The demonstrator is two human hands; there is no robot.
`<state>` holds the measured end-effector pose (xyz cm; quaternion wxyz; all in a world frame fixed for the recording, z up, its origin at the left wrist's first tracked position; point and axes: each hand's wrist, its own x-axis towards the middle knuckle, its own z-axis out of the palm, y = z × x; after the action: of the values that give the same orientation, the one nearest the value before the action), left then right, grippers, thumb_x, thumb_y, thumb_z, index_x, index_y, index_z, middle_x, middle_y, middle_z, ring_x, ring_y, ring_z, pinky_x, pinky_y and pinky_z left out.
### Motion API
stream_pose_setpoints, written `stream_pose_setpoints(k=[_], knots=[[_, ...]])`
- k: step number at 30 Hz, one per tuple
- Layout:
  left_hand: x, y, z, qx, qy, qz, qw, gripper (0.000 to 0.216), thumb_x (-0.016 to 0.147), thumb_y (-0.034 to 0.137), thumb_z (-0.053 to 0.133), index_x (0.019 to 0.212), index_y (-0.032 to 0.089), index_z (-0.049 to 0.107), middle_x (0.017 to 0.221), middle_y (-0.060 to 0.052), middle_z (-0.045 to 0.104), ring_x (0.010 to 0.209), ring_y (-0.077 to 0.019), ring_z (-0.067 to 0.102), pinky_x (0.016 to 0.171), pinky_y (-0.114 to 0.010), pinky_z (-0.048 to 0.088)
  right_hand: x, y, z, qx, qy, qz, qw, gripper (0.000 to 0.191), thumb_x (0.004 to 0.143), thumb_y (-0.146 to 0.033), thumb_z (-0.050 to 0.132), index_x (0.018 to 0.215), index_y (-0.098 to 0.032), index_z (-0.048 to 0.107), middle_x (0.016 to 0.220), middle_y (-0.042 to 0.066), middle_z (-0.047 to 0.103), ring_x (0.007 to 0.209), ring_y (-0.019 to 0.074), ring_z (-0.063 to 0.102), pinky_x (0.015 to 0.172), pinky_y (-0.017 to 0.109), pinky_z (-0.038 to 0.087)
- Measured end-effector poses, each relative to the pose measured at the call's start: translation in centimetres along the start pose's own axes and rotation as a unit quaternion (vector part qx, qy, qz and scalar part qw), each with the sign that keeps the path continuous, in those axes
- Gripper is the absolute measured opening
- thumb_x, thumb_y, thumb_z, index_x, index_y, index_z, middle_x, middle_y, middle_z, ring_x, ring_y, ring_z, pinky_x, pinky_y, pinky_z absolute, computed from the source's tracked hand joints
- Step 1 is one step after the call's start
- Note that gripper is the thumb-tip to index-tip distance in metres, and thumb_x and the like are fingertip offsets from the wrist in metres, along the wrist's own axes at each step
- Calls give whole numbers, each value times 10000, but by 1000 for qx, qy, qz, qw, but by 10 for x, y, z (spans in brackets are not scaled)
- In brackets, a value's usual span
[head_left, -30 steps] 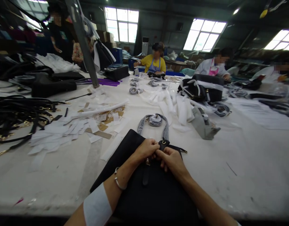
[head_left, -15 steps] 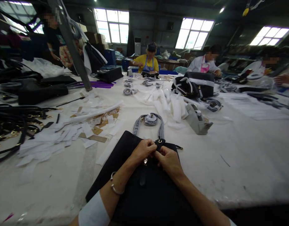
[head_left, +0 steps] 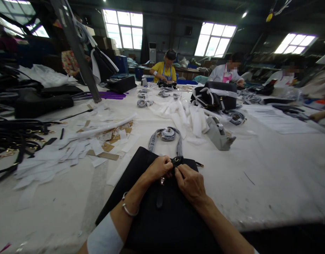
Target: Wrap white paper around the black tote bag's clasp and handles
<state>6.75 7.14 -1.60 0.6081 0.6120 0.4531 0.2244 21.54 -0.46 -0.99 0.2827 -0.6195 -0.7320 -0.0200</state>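
A black handbag (head_left: pixel 157 225) lies flat before me at the table's near edge, its grey-wrapped handle (head_left: pixel 179 141) pointing away. My left hand (head_left: pixel 160 167) is closed in a pinch at the bag's upper edge, beside the handle's base. My right hand (head_left: pixel 190 180) pinches at the same spot, the fingertips of both hands almost meeting. Just beyond them, a gold ring (head_left: pixel 176 159) shows on a dark tab of the bag. The small part between my fingers is mostly hidden. Below my left hand hangs a black strap end (head_left: pixel 159 199) with a gold clasp (head_left: pixel 162 181).
Paper strips and brown card bits (head_left: pixel 59 155) spread at left, beside black straps (head_left: pixel 9 144). A grey tape dispenser (head_left: pixel 219 134) stands at right, near white wrapping (head_left: pixel 189 120) and another black bag (head_left: pixel 218 95). A slanted metal post (head_left: pixel 79 53) rises at left. Several people work across the table.
Both hands stay at the handle's base. My right fingers have curled in more, and the ringed tab now sits turned, its ring facing me more fully. The view has shifted slightly.
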Motion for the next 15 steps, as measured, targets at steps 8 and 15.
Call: stream_pose_setpoints(k=[8, 15], knots=[[-11, 8, -15, 54, -100, 1, 994, 115, 737, 284, 507, 758, 184, 454, 540, 24, 567, 438, -121, 552, 402, -186, 424, 4, 20, -3, 20, 7, 68, 997, 283, 951, -290, 414, 783, -211, 627, 821, 36, 685, 747, 168, 610, 671, 269, 350], [-21, 11, -13, 76, -140, 47, 986, 120, 716, 274, 542, 738, 185, 464, 595, 53, 481, 512, -102, 513, 450, -181, 383, 11, 54, -2, 70, 47, 175, 981, 336, 931, -392, 422, 739, -201, 620, 763, 54, 657, 725, 187, 586, 702, 289, 390]])
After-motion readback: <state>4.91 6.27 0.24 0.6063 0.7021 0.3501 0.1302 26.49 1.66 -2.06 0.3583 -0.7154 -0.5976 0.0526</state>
